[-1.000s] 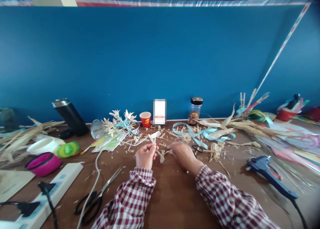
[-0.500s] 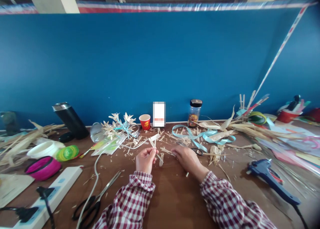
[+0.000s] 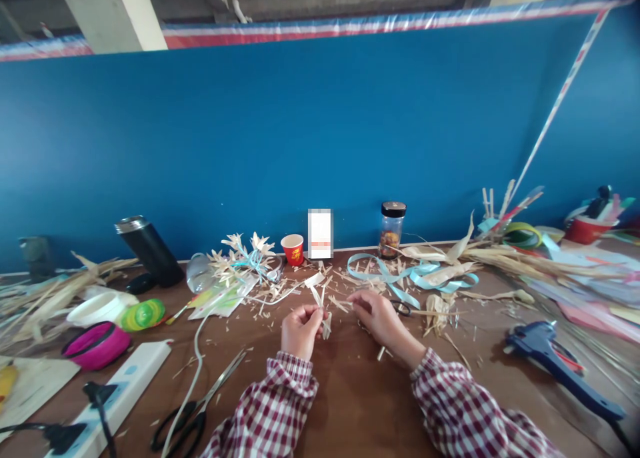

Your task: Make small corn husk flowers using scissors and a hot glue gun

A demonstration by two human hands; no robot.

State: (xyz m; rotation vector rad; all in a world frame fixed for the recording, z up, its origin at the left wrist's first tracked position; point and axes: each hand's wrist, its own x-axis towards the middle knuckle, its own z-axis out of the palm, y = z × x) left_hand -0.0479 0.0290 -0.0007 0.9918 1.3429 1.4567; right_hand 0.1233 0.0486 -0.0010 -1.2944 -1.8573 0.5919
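Note:
Between its thumb and fingertips, my left hand [image 3: 300,330] pinches pale dried corn husk strips [image 3: 317,290], whose pointed ends stick up in a V. A further flap of husk [image 3: 327,326] hangs just below those fingertips. To the right, my right hand [image 3: 379,323] hovers low over the brown table with its fingers bent together. A thin husk strip [image 3: 341,303] reaches leftward from its fingertips, which seem to pinch it; the contact is small and partly hidden. The two hands are a short gap apart.
Open scissors [image 3: 203,405] and a white power strip [image 3: 120,388] lie at left. A blue glue gun [image 3: 560,365] rests at right. Husk flowers [image 3: 245,258], a red paper cup [image 3: 293,250], a lidded jar [image 3: 391,231] and blue ribbon [image 3: 415,278] line the back. Husk scraps litter the table.
The view has tilted slightly, so the scene sits lower and further right. My right hand's fingers have lifted and bunched more; my left hand keeps its pinch on the husk.

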